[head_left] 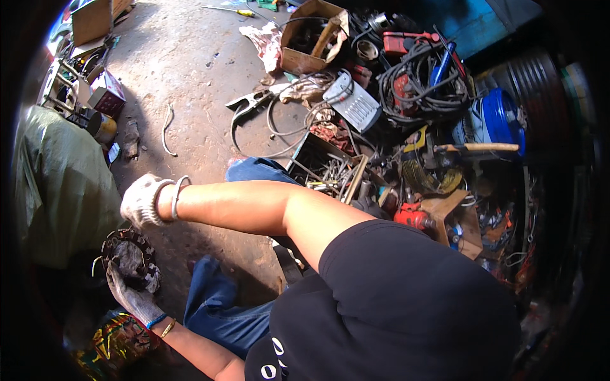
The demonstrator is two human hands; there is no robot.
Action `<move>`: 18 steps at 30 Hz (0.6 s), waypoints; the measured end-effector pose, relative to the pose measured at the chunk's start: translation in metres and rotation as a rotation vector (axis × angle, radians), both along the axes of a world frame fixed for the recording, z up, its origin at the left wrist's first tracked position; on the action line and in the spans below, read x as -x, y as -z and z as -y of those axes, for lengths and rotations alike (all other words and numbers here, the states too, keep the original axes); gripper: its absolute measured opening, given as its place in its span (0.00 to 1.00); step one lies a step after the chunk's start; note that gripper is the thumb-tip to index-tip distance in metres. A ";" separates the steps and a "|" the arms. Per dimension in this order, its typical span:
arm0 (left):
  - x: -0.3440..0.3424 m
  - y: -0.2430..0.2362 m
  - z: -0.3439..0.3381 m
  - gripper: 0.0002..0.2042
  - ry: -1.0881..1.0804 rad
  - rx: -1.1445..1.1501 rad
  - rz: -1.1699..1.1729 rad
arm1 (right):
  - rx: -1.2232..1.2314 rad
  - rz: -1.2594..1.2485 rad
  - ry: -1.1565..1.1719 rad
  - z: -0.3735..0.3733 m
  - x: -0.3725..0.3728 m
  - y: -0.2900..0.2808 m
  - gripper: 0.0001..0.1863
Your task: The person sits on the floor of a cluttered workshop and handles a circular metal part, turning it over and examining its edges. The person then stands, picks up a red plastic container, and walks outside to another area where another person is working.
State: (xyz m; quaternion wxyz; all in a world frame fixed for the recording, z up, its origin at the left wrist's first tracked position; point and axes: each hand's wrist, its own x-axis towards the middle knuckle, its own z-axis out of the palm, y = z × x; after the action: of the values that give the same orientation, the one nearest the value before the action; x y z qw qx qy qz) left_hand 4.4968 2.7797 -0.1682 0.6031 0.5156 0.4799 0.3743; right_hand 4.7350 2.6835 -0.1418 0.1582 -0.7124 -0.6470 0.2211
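My left hand (132,298), in a dirty white knit glove with a blue cuff, grips the near side of a dark ring-shaped metal part (150,246) with a notched rim. Greyish material (129,257) shows inside the ring. Just above the part is my right hand (143,200), also gloved, its fingers curled and turned away. What those fingers hold, if anything, is hidden. My right forearm crosses the middle of the view.
A green cloth-covered bulk (63,184) stands at the left. Several tools lie in a metal box (318,155) beyond my knee. To the right are coiled cables (413,89), a hammer (476,147), a blue bucket (499,120) and a cardboard box (311,35). Clamp (249,101) lies on the floor.
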 end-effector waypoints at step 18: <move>0.006 -0.003 -0.008 0.24 0.053 0.249 0.016 | -0.166 -0.054 0.007 -0.017 -0.009 -0.006 0.13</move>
State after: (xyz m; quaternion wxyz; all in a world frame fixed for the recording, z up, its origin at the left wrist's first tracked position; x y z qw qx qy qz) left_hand 4.4912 2.7878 -0.1652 0.6759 0.4462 0.5042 0.2997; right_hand 4.7438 2.7005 -0.1356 0.2350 -0.6929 -0.6559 0.1855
